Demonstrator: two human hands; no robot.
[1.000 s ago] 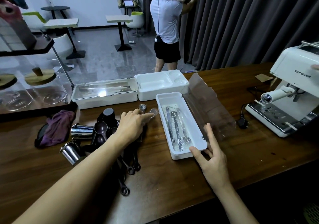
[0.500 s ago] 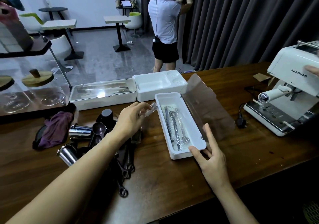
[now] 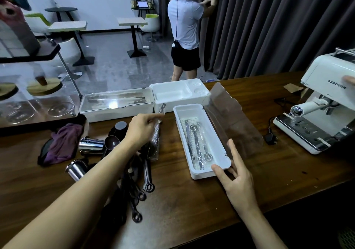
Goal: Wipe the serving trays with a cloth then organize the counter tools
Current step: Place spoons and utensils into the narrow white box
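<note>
Lifted off the bench since a second ago, the left hand (image 3: 143, 126) now hovers above the heap of tools, just left of the open white box (image 3: 201, 174). Its fingers (image 3: 153, 116) are pressed together, pinching a wrapped tool (image 3: 156, 138), a slim utensil in a clear plastic sleeve. The sleeve hangs nearly upright, its top end poking above the fingers and its lower end dangling over the heap.

I see the right hand (image 3: 237, 179) where it was before. Its fingers (image 3: 233, 152) are spread, with the thumb and fingertips touching the near right corner of the open white box. That box lies lengthwise on the bench (image 3: 192, 206), its clear lid (image 3: 230, 118) swung open to the right. Inside lie metal measuring spoons (image 3: 197, 143) in clear wrapping.

Beneath my left forearm sits the heap of black scoops (image 3: 148, 173), their ringed handles pointing toward me. Left of them steel cups (image 3: 90, 145) lie on their sides, and further left a purple cloth (image 3: 63, 143) is bunched up. Along the bench's far edge, a closed white box (image 3: 117, 104) with a clear lid sits just beside a white foam tray (image 3: 178, 93). At the far right stands a white espresso machine (image 3: 326, 102), and a black plug (image 3: 270, 139) lies between it and the open lid. Beyond the bench, a person in a white shirt (image 3: 184, 24) faces dark curtains.
</note>
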